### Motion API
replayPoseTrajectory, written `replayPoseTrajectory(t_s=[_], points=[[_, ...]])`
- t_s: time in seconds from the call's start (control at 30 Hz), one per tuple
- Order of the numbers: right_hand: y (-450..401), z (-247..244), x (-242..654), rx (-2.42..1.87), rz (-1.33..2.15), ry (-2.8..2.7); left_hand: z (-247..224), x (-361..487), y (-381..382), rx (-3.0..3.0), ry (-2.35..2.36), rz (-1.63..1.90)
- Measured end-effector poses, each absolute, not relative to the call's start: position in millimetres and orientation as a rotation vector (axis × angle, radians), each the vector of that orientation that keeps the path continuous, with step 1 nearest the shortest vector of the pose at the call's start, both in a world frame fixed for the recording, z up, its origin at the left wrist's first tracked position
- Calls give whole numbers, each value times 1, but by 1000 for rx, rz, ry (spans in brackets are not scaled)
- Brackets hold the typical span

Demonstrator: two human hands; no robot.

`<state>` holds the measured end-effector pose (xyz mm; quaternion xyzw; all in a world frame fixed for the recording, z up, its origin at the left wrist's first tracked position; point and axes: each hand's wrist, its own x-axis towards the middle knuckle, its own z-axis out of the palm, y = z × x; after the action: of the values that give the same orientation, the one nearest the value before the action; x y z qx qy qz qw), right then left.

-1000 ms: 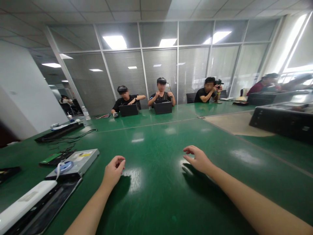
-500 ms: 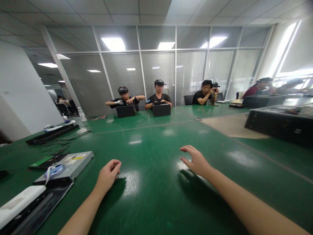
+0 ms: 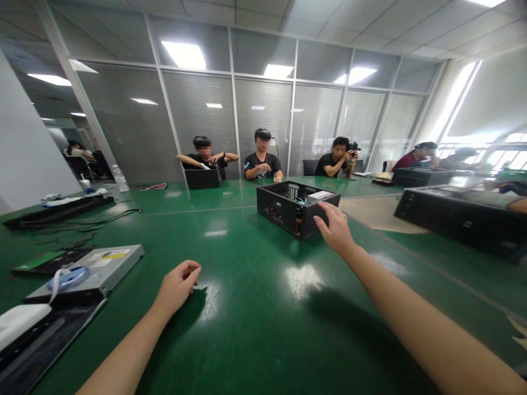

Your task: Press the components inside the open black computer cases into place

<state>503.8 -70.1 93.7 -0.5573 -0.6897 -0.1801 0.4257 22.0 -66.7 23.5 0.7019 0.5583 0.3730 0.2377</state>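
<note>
Head view: a black, open-topped computer case point(image 3: 280, 213) sits on the green table point(image 3: 247, 312), at the fingertips of the person's right hand point(image 3: 338, 229), whose thumb stands apart from the fingers; whether they touch it I cannot tell. Left of those fingers and nearer the person, the left hand point(image 3: 176, 286) curls loosely; whether thumb meets fingers is unclear. The case looks stiff, fairly heavy, likely to slide; grip its outer walls, sparing the delicate-looking pale cables point(image 3: 302, 201) inside.
</note>
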Motion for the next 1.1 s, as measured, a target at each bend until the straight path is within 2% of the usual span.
replayPoseTrajectory(t_s=[0.2, 0.37, 0.57, 0.77, 0.83, 0.93, 1.0, 1.1], points=[[17, 123, 544, -1652, -456, -2269, 21, 23, -62, 1933, 1531, 1016], [33, 143, 535, -1655, -495, -2403, 17, 17, -58, 1924, 1527, 1052], [-21, 155, 485, -1492, -587, -2578, 17, 13, -56, 1805, 1493, 1134], [-153, 173, 374, -1220, -673, -2756, 19, 17, -57, 1752, 1484, 1170], [-200, 181, 337, -1141, -535, -2763, 18, 17, -57, 1775, 1483, 1161], [-241, 205, 306, -1060, -104, -2701, 15, 13, -56, 1762, 1481, 1199], [-235, 225, 306, -1098, 113, -2593, 13, 10, -55, 1742, 1473, 1228], [-182, 239, 322, -1270, 95, -2495, 12, 8, -55, 1726, 1468, 1235]])
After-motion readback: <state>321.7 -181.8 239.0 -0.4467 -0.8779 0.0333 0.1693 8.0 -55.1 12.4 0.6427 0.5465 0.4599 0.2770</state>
